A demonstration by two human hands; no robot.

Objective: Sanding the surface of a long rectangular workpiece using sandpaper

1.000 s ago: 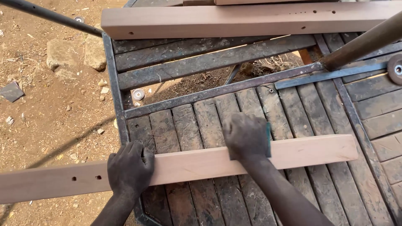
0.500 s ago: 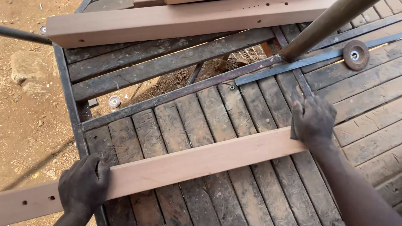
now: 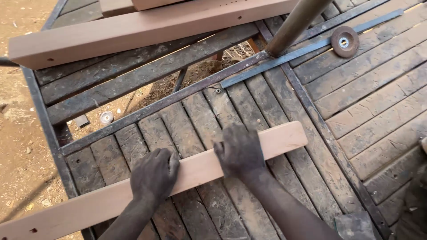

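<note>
A long pale wooden board (image 3: 284, 137) lies slantwise across a dark slatted workbench (image 3: 369, 106), its left end hanging past the bench edge. My left hand (image 3: 153, 175) presses down on the board near its middle, fingers curled over its far edge. To the right of it, my right hand (image 3: 239, 151) lies flat on top of the same board, a short way from the rounded right end. Both hands are dusty and dark.
A second pale beam (image 3: 133, 29) with small holes lies across the bench's far side. A metal pipe (image 3: 293, 24) leans in at the top, a flat steel bar (image 3: 311, 46) lies near it, and a round grinding disc (image 3: 345, 42) sits at the top right. Bare dirt ground (image 3: 18, 133) lies left.
My right hand slid left along the board from near its right end. My left hand moved right, from the board's left part toward the middle. The view shifted.
</note>
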